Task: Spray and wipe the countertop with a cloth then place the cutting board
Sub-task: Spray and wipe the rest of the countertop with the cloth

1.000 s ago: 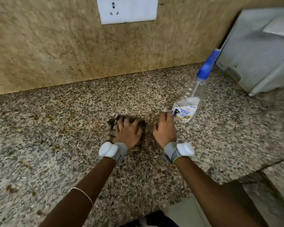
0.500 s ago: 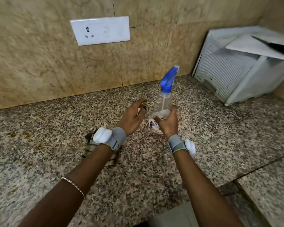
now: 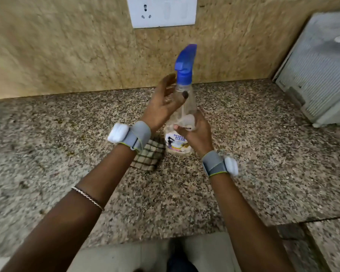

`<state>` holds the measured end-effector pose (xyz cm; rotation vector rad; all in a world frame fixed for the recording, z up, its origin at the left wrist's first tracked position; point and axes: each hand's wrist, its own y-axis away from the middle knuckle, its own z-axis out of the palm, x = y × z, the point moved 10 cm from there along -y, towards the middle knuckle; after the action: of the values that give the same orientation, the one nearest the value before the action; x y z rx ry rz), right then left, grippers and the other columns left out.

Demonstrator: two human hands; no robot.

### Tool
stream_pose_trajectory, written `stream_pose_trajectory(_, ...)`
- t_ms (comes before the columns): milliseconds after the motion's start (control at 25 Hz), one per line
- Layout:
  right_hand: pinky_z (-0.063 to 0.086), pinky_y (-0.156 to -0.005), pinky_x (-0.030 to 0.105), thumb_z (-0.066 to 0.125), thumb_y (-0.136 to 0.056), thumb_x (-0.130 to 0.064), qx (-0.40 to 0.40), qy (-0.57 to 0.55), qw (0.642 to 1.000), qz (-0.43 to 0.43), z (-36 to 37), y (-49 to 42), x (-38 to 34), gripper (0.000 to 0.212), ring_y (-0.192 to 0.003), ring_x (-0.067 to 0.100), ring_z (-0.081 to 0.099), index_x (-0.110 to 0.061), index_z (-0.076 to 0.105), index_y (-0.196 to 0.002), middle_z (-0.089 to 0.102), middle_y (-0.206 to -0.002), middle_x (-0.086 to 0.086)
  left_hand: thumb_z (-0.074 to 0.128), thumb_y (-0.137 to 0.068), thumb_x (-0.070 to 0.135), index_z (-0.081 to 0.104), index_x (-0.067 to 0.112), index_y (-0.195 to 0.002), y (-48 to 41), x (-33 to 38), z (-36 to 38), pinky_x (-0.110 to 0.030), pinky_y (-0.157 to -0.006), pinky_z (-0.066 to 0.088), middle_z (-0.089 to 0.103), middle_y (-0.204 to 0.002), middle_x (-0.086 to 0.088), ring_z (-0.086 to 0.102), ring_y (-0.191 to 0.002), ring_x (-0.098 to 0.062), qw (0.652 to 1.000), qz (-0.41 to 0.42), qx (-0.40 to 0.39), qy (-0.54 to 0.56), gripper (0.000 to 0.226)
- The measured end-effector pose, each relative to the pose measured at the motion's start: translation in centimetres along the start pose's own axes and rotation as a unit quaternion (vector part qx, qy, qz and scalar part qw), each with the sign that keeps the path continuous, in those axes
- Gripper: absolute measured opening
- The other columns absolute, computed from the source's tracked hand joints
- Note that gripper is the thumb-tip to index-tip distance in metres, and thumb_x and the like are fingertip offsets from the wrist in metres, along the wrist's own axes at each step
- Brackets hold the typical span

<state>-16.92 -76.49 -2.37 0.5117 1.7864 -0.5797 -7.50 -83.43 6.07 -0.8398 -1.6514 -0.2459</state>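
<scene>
Mid-frame, the right hand (image 3: 197,132) grips a clear, blue-capped spray bottle (image 3: 185,65) at its blurred label (image 3: 175,141); the left hand (image 3: 161,107) is spread loosely by the neck.

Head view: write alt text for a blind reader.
A person's right hand grips a clear, blue-capped spray bottle upright over the speckled countertop; the open left hand is at its neck. A checked cloth lies beside the bottle.

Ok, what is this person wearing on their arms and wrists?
The left wrist has a grey fabric strap edged in lime green with a rounded white pod; the right wrist has a matching strap and pod. A thin silver chain bracelet circles the left forearm. No sleeves, no gloves.
</scene>
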Motion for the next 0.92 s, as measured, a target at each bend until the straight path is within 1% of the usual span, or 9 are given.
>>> stream_pose_trajectory(200, 0.044, -0.081, 0.026, 0.079, -0.073, -0.018, -0.171, -0.018, 0.984, -0.046, 10.3, 5.2, -4.2, 0.046, -0.098, 0.018, 0.057, -0.013, 0.055, -0.112, 0.061, -0.103, 0.001, 0.059, -0.078, 0.032, 0.045, 0.01, -0.116, 5.5, 1.8, -9.0, -0.031, -0.077, 0.052, 0.061, -0.093, 0.003, 0.068, -0.075, -0.007, 0.989, -0.001, 0.107, 0.099, 0.046)
stream_pose_trajectory(280, 0.044, -0.076, 0.017, 0.077, -0.076, -0.018, -0.227, -0.019, 0.972, -0.06, 14.6, 8.7, -6.0, 0.04, -0.09, 0.01, 0.056, -0.013, 0.056, -0.109, 0.059, -0.094, -0.009, 0.062, -0.073, 0.043, 0.049, 0.017, -0.11, 9.9, 1.8, -13.2, -0.043, -0.076, 0.053, 0.06, -0.088, 0.0, 0.069, -0.07, -0.02, 0.985, -0.009, 0.136, 0.104, 0.047)
stream_pose_trajectory(360, 0.046, -0.07, 0.02, 0.07, -0.082, -0.025, -0.281, -0.032, 0.956, -0.074, 19.0, 13.0, -8.0, 0.028, -0.081, 0.009, 0.058, -0.008, 0.061, -0.102, 0.062, -0.085, -0.003, 0.063, -0.072, 0.05, 0.052, 0.024, -0.101, 14.7, 1.6, -18.0, -0.051, -0.072, 0.056, 0.057, -0.087, -0.003, 0.064, -0.071, -0.036, 0.98, -0.011, 0.181, 0.078, 0.041)
stream_pose_trajectory(440, 0.047, -0.065, 0.026, 0.057, -0.091, -0.029, -0.307, -0.095, 0.947, -0.023, 22.0, 16.3, -8.0, 0.021, -0.07, 0.012, 0.062, -0.011, 0.063, -0.083, 0.066, -0.07, 0.0, 0.061, -0.075, 0.046, 0.053, 0.022, -0.091, 18.9, 0.9, -22.0, -0.052, -0.066, 0.057, 0.056, -0.083, -0.004, 0.063, -0.062, -0.033, 0.968, -0.035, 0.24, 0.064, 0.03)
stream_pose_trajectory(520, 0.05, -0.065, 0.025, 0.045, -0.098, -0.027, -0.283, -0.115, 0.952, 0.037, 23.7, 19.1, -7.0, 0.029, -0.068, 0.008, 0.062, -0.016, 0.064, -0.079, 0.068, -0.067, -0.006, 0.059, -0.08, 0.039, 0.051, 0.013, -0.088, 22.9, -0.2, -24.9, -0.049, -0.059, 0.057, 0.052, -0.081, -0.012, 0.062, -0.047, -0.02, 0.957, -0.065, 0.273, 0.078, 0.028)
stream_pose_trajectory(600, 0.048, -0.077, 0.031, 0.043, -0.099, -0.032, -0.224, 0.054, 0.973, 0.012, 23.9, 20.5, -4.7, 0.032, -0.088, 0.019, 0.062, -0.011, 0.067, -0.098, 0.07, -0.097, 0.007, 0.058, -0.09, 0.027, 0.05, 0.009, -0.09, 26.2, -1.5, -26.5, -0.039, -0.05, 0.058, 0.045, -0.086, -0.017, 0.059, -0.043, -0.017, 0.955, -0.075, 0.274, 0.088, 0.019)
stream_pose_trajectory(640, 0.045, -0.082, 0.032, 0.042, -0.099, -0.035, -0.209, 0.168, 0.963, -0.015, 23.8, 21.1, -3.5, 0.036, -0.1, 0.024, 0.058, -0.008, 0.063, -0.11, 0.065, -0.112, 0.013, 0.055, -0.093, 0.019, 0.051, 0.011, -0.09, 27.7, -2.1, -26.8, -0.035, -0.048, 0.057, 0.045, -0.088, -0.016, 0.057, -0.044, -0.017, 0.955, -0.077, 0.273, 0.086, 0.01)
stream_pose_trajectory(800, 0.021, -0.114, 0.046, 0.038, -0.095, -0.049, -0.184, 0.408, 0.894, -0.026, 22.8, 23.6, 2.0, 0.065, -0.14, 0.032, 0.02, -0.007, 0.029, -0.144, 0.024, -0.152, 0.014, 0.051, -0.095, 0.015, 0.055, 0.008, -0.094, 33.1, -6.6, -25.0, -0.038, -0.051, 0.057, 0.059, -0.077, -0.005, 0.057, -0.042, -0.01, 0.954, -0.156, 0.249, 0.062, 0.008)
stream_pose_trajectory(920, 0.003, -0.115, 0.05, 0.035, -0.092, -0.058, -0.212, 0.501, 0.839, -0.017, 23.0, 25.6, 5.0, 0.076, -0.145, 0.033, 0.001, -0.012, 0.014, -0.149, 0.003, -0.158, 0.013, 0.057, -0.088, 0.038, 0.058, 0.002, -0.083, 36.9, -10.6, -21.2, -0.038, -0.05, 0.05, 0.055, -0.063, -0.005, 0.056, -0.048, -0.018, 0.952, -0.227, 0.204, -0.025, 0.036)
